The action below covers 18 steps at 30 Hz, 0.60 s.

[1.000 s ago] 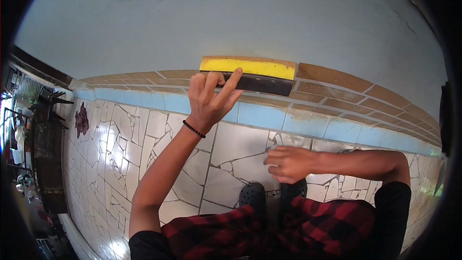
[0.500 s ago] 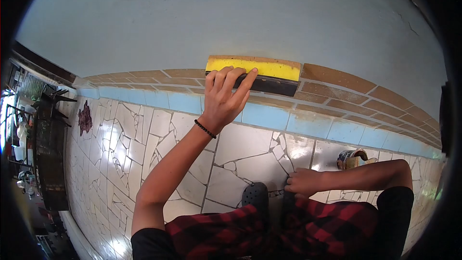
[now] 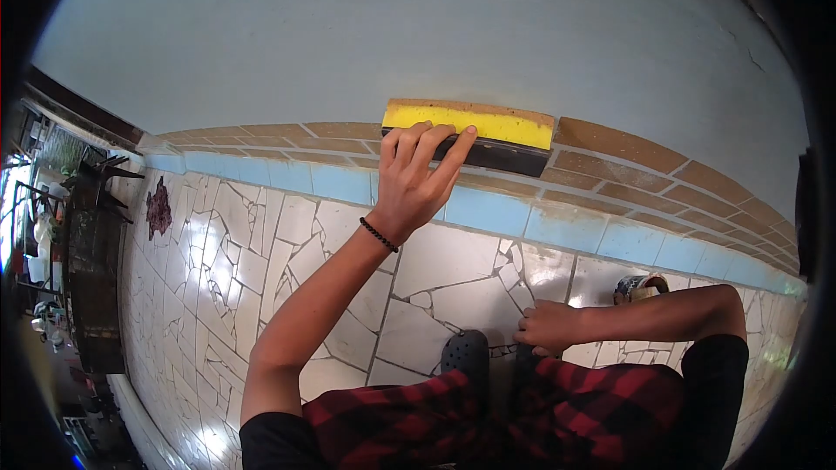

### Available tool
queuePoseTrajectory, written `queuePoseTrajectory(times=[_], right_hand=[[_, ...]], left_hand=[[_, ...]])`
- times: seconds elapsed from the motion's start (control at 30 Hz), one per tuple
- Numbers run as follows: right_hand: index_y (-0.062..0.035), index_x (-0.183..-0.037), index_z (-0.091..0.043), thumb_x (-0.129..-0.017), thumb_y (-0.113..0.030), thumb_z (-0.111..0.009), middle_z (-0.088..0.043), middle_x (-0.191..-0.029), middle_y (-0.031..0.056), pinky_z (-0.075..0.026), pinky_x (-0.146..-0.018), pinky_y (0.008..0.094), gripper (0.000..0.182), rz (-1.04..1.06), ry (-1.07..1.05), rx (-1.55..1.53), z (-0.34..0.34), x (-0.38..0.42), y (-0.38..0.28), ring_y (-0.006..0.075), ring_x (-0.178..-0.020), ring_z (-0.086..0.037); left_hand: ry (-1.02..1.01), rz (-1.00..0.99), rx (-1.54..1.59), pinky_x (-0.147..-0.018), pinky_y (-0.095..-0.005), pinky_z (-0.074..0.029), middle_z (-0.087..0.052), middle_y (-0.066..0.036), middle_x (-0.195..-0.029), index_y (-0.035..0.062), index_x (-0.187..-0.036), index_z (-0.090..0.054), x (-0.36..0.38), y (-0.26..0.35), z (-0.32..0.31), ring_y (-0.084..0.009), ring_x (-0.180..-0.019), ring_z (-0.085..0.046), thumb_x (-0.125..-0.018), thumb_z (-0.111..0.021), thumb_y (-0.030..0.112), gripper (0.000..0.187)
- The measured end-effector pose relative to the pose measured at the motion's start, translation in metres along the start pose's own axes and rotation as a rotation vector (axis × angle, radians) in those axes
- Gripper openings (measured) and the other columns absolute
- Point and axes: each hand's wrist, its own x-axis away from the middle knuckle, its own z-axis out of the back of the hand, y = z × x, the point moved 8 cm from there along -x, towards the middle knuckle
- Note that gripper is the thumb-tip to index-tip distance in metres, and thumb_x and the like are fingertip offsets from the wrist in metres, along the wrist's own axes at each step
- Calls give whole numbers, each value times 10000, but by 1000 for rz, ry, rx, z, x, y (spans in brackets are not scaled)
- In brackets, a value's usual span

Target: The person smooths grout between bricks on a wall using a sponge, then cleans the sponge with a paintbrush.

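Note:
My left hand (image 3: 411, 187), with a black beaded bracelet at the wrist, is closed around a long yellow-and-black block (image 3: 488, 126). The thumb side lies over its black strip and a fingertip presses on the yellow face. Along the block's upper edge runs a brown-stained border. It rests against the wall, over a band of brown brick shapes (image 3: 620, 141) with pale lines between them. My right hand (image 3: 550, 327) rests curled at my knee, with nothing seen in it.
Light blue tiles (image 3: 488, 206) run along the wall's base. A paint-smeared container (image 3: 638, 287) stands on the cracked-pattern tile floor (image 3: 444, 270), partly behind my right forearm. A dark red cloth (image 3: 158, 209) lies at far left, near dark furniture (image 3: 91, 287). The grey wall (image 3: 522, 43) has cracks.
The view has shifted slightly, so the block, left hand and wall sit a little further right in the picture. The grip on the block stays the same.

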Motion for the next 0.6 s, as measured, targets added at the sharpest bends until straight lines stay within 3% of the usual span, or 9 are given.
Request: queuePoseTrajectory(times=[0.13,0.37,0.47,0.5,0.6], right_hand=[[-117,-1142,-678,-826,-337,-745,-703,-1028,81,-533,-829,448,391,-16,-63,-14,-3,0,3,293,-1031,-660],[-100,-1085,-696,-844,-339,-760,-703,-980,84,-531,-820,440,345,30,93,-26,18,3,3,295,-1018,-674],[-107,-1085,-681,-868,-331,-733,-676,-983,73,-515,-833,427,316,70,143,-34,30,-1,-1,276,-1022,-657],[-115,-1092,-670,-880,-332,-719,-654,-986,64,-504,-838,419,308,85,152,-28,34,-1,-2,263,-1016,-644],[-124,-1091,-650,-900,-330,-694,-621,-971,54,-491,-833,414,284,157,220,-40,41,-5,-3,247,-992,-627]], left_hand=[[12,-5,-6,-963,-445,-387,-614,-33,-1187,149,-1295,-729,3,0,0,-238,-1135,-559,-733,-813,70,574],[27,-4,62,-958,-434,-420,-601,-46,-1204,127,-1253,-718,9,6,22,-254,-1152,-558,-699,-834,65,569],[64,125,177,-958,-436,-449,-578,-88,-1215,106,-1259,-679,18,-1,39,-291,-1154,-556,-657,-849,37,629],[50,161,206,-972,-440,-461,-558,-136,-1216,62,-1338,-596,23,-6,43,-321,-1153,-551,-642,-866,21,748],[191,358,314,-1011,-451,-435,-577,-165,-1234,26,-1338,-571,35,-25,62,-345,-1168,-552,-663,-844,14,728]])
